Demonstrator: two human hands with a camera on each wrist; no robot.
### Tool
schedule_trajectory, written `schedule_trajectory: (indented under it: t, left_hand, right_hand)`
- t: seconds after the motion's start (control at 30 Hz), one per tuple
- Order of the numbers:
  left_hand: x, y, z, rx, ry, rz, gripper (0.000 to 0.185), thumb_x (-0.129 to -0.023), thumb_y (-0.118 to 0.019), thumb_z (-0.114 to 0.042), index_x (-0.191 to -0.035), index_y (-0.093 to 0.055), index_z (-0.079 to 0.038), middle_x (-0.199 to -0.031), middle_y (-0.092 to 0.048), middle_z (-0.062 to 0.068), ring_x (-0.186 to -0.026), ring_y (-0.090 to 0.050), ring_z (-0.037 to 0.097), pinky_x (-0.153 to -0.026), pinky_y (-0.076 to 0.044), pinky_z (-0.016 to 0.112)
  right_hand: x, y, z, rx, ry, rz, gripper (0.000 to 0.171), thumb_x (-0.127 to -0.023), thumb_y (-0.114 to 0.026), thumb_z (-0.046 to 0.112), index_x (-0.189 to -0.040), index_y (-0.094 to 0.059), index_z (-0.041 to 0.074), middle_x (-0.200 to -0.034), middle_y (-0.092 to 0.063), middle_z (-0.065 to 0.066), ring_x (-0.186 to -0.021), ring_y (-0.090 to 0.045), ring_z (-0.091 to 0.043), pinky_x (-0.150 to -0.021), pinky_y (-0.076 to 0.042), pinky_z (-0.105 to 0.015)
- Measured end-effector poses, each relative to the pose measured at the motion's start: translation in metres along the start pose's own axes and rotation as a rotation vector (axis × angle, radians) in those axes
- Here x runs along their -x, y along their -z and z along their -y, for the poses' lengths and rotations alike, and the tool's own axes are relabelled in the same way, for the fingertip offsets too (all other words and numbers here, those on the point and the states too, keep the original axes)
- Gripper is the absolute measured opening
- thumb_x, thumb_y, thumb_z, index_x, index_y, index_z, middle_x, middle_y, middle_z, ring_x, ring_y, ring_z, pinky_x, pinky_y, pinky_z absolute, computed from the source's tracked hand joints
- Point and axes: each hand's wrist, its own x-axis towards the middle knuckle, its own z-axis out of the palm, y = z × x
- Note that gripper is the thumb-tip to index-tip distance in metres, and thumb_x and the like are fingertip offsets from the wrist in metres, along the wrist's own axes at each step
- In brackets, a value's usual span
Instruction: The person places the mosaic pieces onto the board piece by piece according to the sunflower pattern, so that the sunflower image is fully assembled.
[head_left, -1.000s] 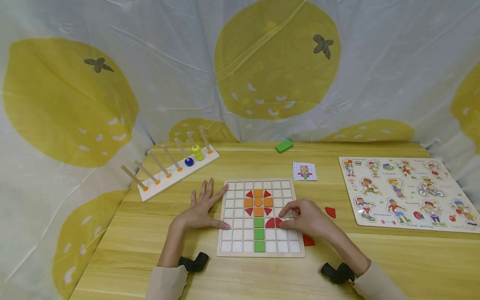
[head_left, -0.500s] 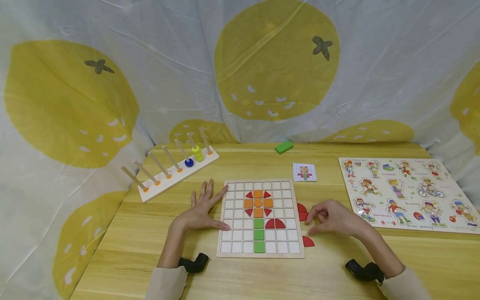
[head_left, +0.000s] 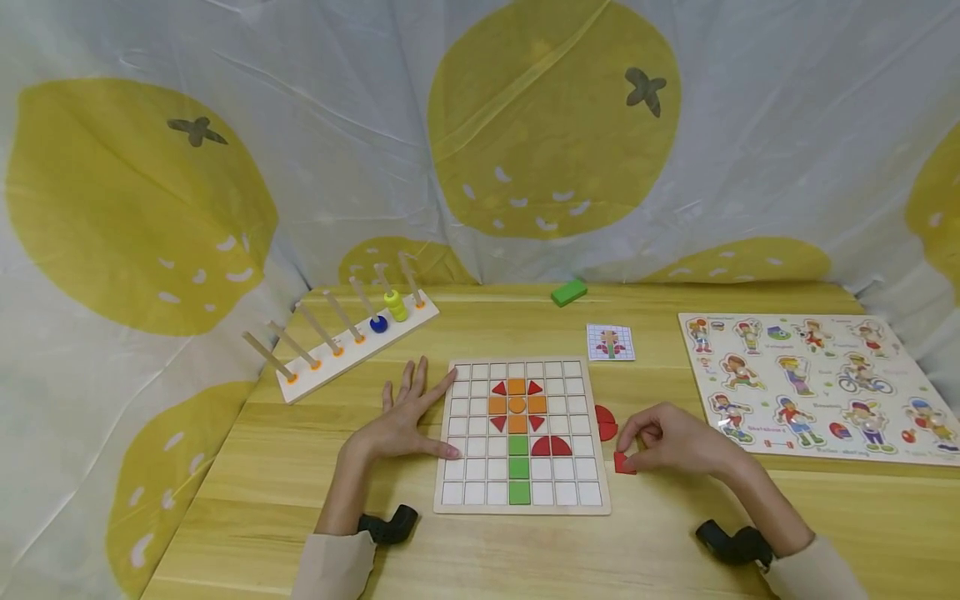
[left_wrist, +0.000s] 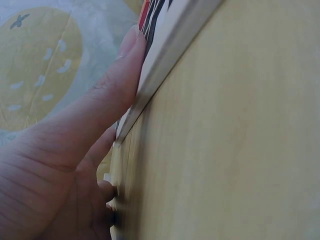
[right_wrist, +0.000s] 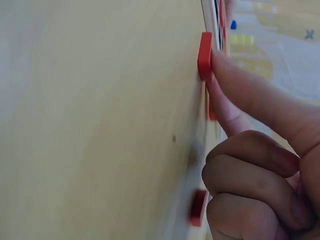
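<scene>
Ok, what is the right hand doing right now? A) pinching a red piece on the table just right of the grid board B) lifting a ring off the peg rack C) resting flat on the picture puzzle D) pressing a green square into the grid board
A: the right hand pinches a red piece on the table, just right of the grid board; the right wrist view shows thumb and forefinger on it.

Head cam looks forward-down over the whole table (head_left: 480, 550). Wrist cams sit low and close, grazing the tabletop. All three share the grid board (head_left: 457, 500) edge.
</scene>
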Motion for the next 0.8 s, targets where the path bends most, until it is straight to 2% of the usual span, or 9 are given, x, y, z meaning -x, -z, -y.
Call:
schedule_trajectory:
  t: [0.1,0.23,0.5,0.73,0.8]
  left_hand:
    - [0.0,0.0,0.0,0.001,-0.001,0.003,0.117,-0.067,-0.08,-0.059,-0.156,-0.009,-0.032,-0.16,0.022,0.017,-0.146,0.025,0.039,-0.111,0.017,0.069]
    - [0.0,0.0,0.001,-0.003,0.0,0.001,0.117,-0.067,-0.079,-0.06,-0.156,-0.008,-0.032,-0.16,0.023,0.017,-0.146,0.025,0.039,-0.111,0.016,0.068]
    - [0.0,0.001,0.0,-0.001,0.002,0.001,0.117,-0.067,-0.079,-0.059,-0.155,-0.008,-0.032,-0.16,0.023,0.017,-0.146,0.025,0.039,-0.111,0.017,0.068]
    - [0.0,0.0,-0.001,-0.008,0.002,-0.002,0.116,-0.068,-0.08,-0.057,-0.156,-0.009,-0.032,-0.16,0.022,0.017,-0.146,0.025,0.04,-0.111,0.016,0.069]
    - [0.0,0.0,0.0,-0.013,0.0,-0.001,0.116,-0.068,-0.079,-0.058,-0.156,-0.008,-0.032,-0.16,0.023,0.017,-0.146,0.025,0.039,-0.111,0.016,0.069]
  right_hand:
    - [0.002,0.005,0.0,0.023,-0.008,-0.032,0.021,-0.078,-0.08,0.023,-0.092,-0.072,0.01,-0.056,-0.043,0.003,-0.047,-0.036,-0.003,-0.045,-0.033,-0.019]
    - [0.001,0.002,0.002,0.042,0.022,-0.029,0.026,-0.073,-0.083,0.024,-0.091,-0.071,0.009,-0.056,-0.043,0.004,-0.048,-0.036,-0.002,-0.045,-0.032,-0.019]
    - [0.001,-0.003,0.006,0.081,0.062,0.005,0.021,-0.073,-0.08,0.01,-0.093,-0.072,0.011,-0.056,-0.034,0.006,-0.051,-0.032,-0.001,-0.051,-0.034,-0.017]
    - [0.001,-0.005,0.007,0.03,0.068,0.004,0.027,-0.071,-0.083,0.015,-0.092,-0.069,0.006,-0.057,-0.035,0.006,-0.051,-0.035,0.0,-0.05,-0.035,-0.017]
    - [0.001,-0.006,0.007,0.056,0.051,-0.019,0.026,-0.071,-0.084,0.016,-0.09,-0.069,0.007,-0.057,-0.037,0.006,-0.051,-0.036,-0.001,-0.05,-0.034,-0.017]
